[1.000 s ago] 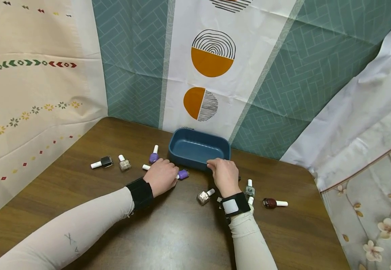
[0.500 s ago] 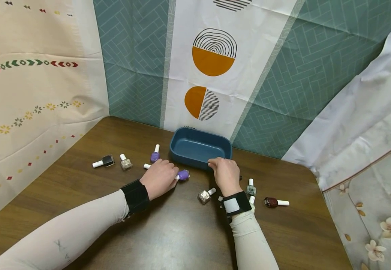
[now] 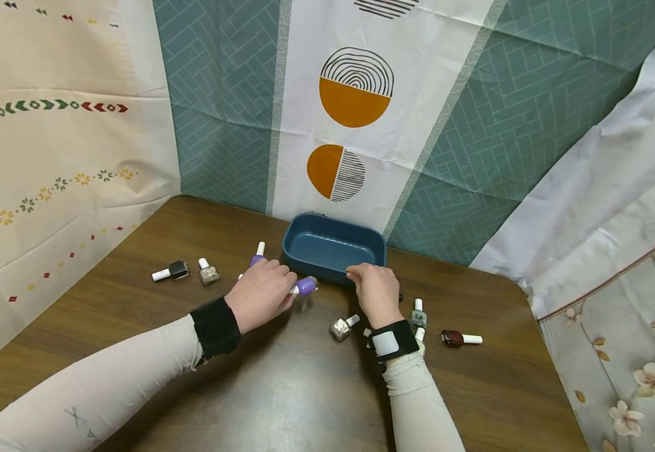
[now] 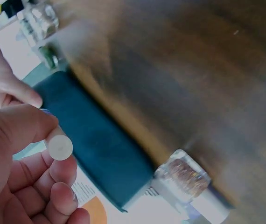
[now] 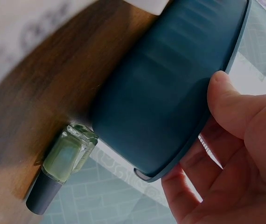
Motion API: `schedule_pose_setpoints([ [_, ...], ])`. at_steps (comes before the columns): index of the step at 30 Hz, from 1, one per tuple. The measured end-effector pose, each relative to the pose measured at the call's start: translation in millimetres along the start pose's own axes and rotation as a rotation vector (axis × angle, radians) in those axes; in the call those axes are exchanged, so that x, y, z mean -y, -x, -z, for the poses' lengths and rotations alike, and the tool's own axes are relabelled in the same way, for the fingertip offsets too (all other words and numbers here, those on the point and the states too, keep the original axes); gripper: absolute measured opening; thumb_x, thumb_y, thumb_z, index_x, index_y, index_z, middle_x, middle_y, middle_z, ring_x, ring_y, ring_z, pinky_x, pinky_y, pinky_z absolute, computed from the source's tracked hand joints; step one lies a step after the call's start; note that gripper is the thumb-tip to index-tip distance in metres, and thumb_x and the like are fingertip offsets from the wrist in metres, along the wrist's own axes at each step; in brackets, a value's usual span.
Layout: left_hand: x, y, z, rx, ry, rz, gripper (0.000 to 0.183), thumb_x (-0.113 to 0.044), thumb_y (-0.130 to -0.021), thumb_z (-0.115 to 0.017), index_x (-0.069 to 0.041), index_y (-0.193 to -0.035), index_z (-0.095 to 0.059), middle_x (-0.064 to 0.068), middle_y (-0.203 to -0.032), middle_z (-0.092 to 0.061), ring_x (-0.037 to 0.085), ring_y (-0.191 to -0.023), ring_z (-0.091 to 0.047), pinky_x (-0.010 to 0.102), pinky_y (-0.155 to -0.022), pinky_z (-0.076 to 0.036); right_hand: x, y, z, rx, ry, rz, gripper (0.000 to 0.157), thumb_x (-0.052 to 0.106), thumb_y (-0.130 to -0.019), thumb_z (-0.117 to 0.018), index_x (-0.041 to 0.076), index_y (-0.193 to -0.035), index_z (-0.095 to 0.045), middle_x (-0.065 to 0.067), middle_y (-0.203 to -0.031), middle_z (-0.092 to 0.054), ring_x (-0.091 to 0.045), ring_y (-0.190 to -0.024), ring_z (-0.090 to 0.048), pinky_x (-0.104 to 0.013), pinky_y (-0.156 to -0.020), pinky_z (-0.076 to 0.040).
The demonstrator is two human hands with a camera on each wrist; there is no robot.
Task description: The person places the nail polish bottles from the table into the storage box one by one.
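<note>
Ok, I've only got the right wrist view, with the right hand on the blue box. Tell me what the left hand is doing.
Observer: The left hand pinches a purple bottle by its white cap.
Operator: Now give me the bottle farthest right in the head view.
Observer: A dark red bottle, lying on its side, capped end to the right.
Operator: And the one farthest left.
Observer: A black bottle, also on its side, capped end to the left.
</note>
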State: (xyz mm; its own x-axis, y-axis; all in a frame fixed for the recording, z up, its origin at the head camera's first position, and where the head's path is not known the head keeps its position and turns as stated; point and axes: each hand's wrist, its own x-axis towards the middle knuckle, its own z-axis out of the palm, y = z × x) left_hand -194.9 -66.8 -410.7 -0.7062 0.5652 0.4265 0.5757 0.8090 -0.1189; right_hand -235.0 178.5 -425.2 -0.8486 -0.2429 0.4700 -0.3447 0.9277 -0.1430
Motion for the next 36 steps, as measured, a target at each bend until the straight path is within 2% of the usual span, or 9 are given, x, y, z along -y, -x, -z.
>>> schedule_pose_setpoints([
  [7, 0.1, -10.6, 6.7, -0.004, 0.008, 0.011, 0.018, -0.03, -0.079, -0.069, -0.013, -0.082, -0.063, -0.001, -0.072, -0.061, 0.015, -0.066, -0.049, 0.03, -0.062, -0.041, -3.4, 1.6, 2.1, 0.013, 0.004, 0.007, 0.015, 0.026, -0.085, -0.067, 0.024, -0.098, -0.074, 0.005, -0.087, -0.073, -0.019, -0.078, -0.067, -0.038, -0.082, -0.05],
  [18, 15.5, -33.8, 13.5, -0.047, 0.003, 0.047, 0.017, -0.027, -0.08, -0.068, -0.011, -0.082, -0.063, 0.001, -0.072, -0.06, 0.019, -0.067, -0.05, 0.031, -0.062, -0.039, -1.4, -0.9, 3.8, -0.021, -0.007, 0.034, 0.014, 0.024, -0.086, -0.066, 0.023, -0.097, -0.075, 0.005, -0.085, -0.073, -0.019, -0.078, -0.067, -0.039, -0.081, -0.051],
  [26, 25.0, -50.1, 7.3, -0.038, 0.015, 0.075, 0.017, -0.026, -0.082, -0.066, -0.01, -0.08, -0.062, 0.002, -0.07, -0.059, 0.02, -0.065, -0.049, 0.032, -0.062, -0.038, -3.6, -2.2, 2.8, -0.004, -0.01, 0.008, 0.013, 0.025, -0.086, -0.066, 0.024, -0.096, -0.075, 0.006, -0.086, -0.073, -0.019, -0.079, -0.067, -0.038, -0.079, -0.051],
  [36, 38.4, -67.0, -10.7, -0.026, -0.022, 0.112, 0.018, -0.027, -0.082, -0.065, -0.01, -0.08, -0.062, 0.004, -0.072, -0.061, 0.024, -0.068, -0.053, 0.035, -0.062, -0.039, -3.4, -1.8, 1.1, 0.004, -0.008, 0.016, 0.014, 0.026, -0.086, -0.066, 0.024, -0.097, -0.075, 0.006, -0.085, -0.073, -0.018, -0.077, -0.067, -0.038, -0.079, -0.051],
])
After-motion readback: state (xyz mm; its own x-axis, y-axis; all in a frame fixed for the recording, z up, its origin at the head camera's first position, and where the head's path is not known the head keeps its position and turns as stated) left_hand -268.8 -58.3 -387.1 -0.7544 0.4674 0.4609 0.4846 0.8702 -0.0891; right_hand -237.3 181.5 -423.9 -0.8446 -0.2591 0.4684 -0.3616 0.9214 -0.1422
